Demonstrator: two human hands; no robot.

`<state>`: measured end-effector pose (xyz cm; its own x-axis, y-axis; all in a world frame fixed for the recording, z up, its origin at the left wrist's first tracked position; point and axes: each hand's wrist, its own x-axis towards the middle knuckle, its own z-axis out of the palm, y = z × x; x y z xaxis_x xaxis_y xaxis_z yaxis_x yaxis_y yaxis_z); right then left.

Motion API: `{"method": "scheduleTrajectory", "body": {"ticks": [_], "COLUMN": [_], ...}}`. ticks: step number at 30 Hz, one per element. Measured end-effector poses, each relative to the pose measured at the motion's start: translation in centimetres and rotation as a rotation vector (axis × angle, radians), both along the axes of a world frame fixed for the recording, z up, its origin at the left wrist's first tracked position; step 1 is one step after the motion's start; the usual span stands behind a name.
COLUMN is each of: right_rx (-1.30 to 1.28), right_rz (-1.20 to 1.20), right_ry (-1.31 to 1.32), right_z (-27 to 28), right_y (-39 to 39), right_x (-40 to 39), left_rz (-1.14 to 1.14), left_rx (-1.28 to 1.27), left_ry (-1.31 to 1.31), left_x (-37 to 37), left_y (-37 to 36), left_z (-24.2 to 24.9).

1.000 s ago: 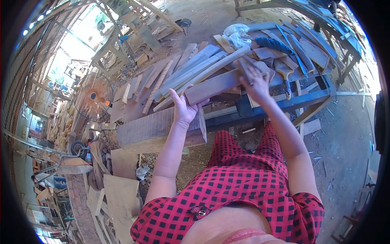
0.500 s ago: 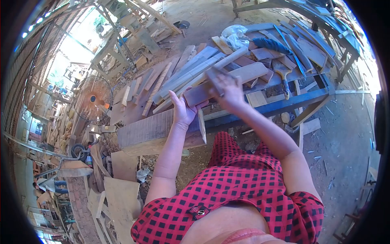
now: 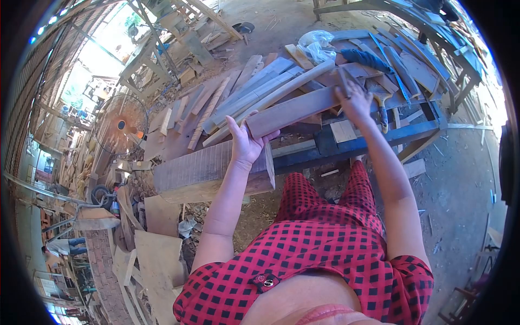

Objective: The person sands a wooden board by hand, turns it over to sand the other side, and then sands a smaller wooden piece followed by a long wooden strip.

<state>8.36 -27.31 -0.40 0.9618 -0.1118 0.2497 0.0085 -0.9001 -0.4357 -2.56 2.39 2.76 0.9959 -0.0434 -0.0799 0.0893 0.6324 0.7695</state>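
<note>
A long brown wooden board [image 3: 295,112] lies slanted, its near left end held in my left hand [image 3: 249,142], with the thumb at the end and the fingers beneath. At the board's far right end, my right hand [image 3: 356,103] presses a small flat dark block [image 3: 343,81] against the wood. Behind and around the board are many loose strips of wood [image 3: 260,89]. A thick, ridged wooden block [image 3: 211,168] sits under my left forearm.
A clear plastic bag [image 3: 317,46], a dark blue cloth [image 3: 365,59] and a brush [image 3: 383,111] lie on the wood pile. A round fan [image 3: 121,124] stands at the left. Far left, another person [image 3: 65,247] is visible. A dark bench edge [image 3: 379,142] runs in front.
My right hand has slid with the dark block away to the right along the board, to its far end. My left hand still holds the near end.
</note>
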Motion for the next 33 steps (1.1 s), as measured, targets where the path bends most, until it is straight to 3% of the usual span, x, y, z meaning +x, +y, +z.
{"method": "scheduleTrajectory", "body": {"ticks": [4, 5, 7, 9, 13, 16, 19, 23, 26, 28, 33], "right_rx": [0.167, 0.102, -0.081, -0.033, 0.111, 0.096, 0.049, -0.017, -0.086, -0.016, 0.100], "right_rz": [-0.112, -0.124, -0.023, 0.155, 0.571, 0.777, 0.828, 0.614, 0.314, 0.130, -0.027], "right_ry": [0.016, 0.012, -0.074, -0.303, -0.421, -0.337, -0.362, -0.291, -0.253, -0.165, -0.091], "right_z": [-1.0, -1.0, -1.1, -0.6, 1.9, 2.1, 1.7, 1.8, 0.0, -1.6, -2.5], "right_y": [-1.8, -1.1, 1.2, 4.8, 11.9, 14.2, 12.8, 7.3, 2.5, -0.3, -0.8], "right_x": [0.8, 0.3, -1.2, -4.2, -10.9, -13.8, -13.5, -11.3, -7.3, -4.4, -2.0], "left_rz": [0.011, 0.012, 0.009, 0.003, -0.013, 0.000, -0.014, -0.032, -0.001, 0.009, 0.002], "left_rx": [-0.008, -0.017, -0.019, -0.021, 0.013, 0.011, -0.018, 0.002, 0.005, -0.001, -0.018], "left_ry": [0.010, 0.010, 0.007, 0.008, -0.009, 0.011, 0.011, -0.013, 0.002, 0.015, 0.021], "left_x": [0.0, 0.1, 0.1, 0.0, 0.5, 0.2, 0.6, -0.4, -0.1, -0.2, -0.1], "left_y": [0.0, 0.0, 0.0, 0.0, 0.7, 0.5, 0.8, -0.3, -0.1, -0.3, -0.1], "left_z": [0.0, 0.0, 0.0, -0.1, -1.1, -0.8, -1.2, 0.4, 0.1, 0.2, -0.1]}}
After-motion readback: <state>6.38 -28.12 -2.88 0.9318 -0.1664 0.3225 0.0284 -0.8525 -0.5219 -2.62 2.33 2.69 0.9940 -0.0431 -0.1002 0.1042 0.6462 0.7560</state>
